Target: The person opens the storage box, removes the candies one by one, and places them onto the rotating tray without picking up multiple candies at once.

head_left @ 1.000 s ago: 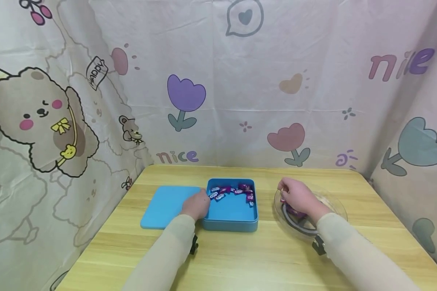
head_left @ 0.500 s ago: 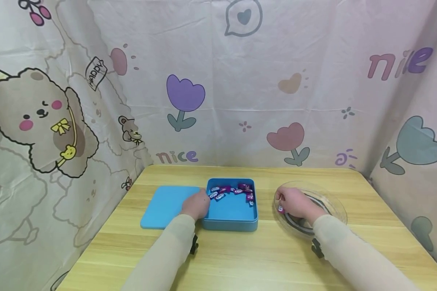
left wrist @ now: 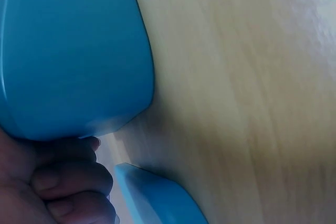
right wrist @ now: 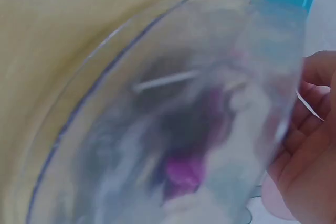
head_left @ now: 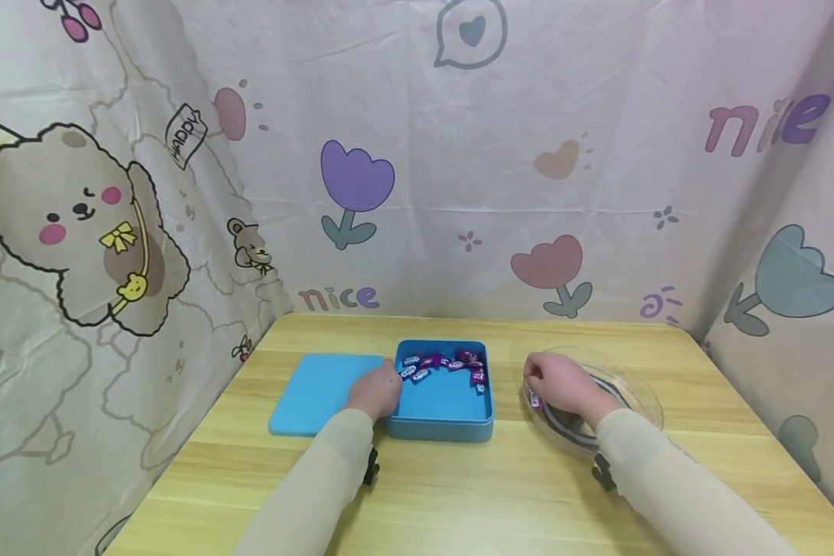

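In the head view my left hand (head_left: 375,392) holds the left wall of an open blue box (head_left: 440,429). The left wrist view shows curled fingers (left wrist: 73,179) against the box's side; the thumb is out of sight. Small purple and white wrapped candies (head_left: 421,374) lie inside, mostly towards the back. At the near-left rim of a clear round bowl (head_left: 656,421), my right hand (head_left: 566,384) pinches one wrapped candy (head_left: 534,398). Through the bowl's wall the right wrist view shows a blurred purple wrapper (right wrist: 185,174). My right hand covers part of the bowl's inside.
A flat blue lid (head_left: 316,395) lies on the wooden table (head_left: 452,494), left of the box. Behind the table hangs a printed cloth (head_left: 452,255), which also runs along both sides.
My right hand has shifted slightly left and down at the bowl's rim, and the pinched candy now shows below the fingertips. My left hand has stayed at the box.
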`<control>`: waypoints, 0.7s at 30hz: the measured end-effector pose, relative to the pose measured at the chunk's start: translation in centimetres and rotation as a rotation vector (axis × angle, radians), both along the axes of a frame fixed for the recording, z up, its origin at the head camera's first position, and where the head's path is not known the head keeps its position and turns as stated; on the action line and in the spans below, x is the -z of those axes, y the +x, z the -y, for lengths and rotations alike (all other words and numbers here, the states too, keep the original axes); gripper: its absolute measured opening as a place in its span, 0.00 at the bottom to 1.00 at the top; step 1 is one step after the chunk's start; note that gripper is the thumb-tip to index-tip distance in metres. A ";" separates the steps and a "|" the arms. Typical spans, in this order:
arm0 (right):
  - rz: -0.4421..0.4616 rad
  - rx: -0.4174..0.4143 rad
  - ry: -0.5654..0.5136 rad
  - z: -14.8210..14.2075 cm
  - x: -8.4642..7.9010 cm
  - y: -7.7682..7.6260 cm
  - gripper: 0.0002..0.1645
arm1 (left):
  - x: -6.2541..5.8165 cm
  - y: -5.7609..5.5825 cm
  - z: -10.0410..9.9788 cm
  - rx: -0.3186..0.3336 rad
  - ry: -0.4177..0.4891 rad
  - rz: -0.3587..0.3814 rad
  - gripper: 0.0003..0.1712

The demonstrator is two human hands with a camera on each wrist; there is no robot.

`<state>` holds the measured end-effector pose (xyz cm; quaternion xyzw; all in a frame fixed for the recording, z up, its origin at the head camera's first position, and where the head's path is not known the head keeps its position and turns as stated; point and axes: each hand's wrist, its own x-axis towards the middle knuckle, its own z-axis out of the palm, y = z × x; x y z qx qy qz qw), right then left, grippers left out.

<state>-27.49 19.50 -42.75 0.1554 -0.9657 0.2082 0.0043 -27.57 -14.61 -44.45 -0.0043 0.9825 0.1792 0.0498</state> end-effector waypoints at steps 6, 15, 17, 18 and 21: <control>-0.089 -0.031 0.009 1.4 -0.7 -0.1 0.02 | 0.0 0.0 0.0 -0.002 0.005 0.002 0.30; -0.161 -0.052 0.019 4.2 -1.0 -0.6 0.08 | -0.1 -0.2 0.0 0.009 -0.014 -0.005 0.30; -0.170 -0.062 0.028 4.9 -1.1 -0.8 0.09 | -0.1 -0.2 -0.1 0.013 -0.021 -0.007 0.30; -0.175 -0.069 0.032 5.3 -1.2 -0.9 0.09 | -0.1 -0.1 -0.1 0.014 -0.021 -0.007 0.30; -0.187 -0.079 0.051 6.2 -1.3 -1.2 0.11 | -0.2 -0.1 -0.1 0.012 -0.022 -0.005 0.31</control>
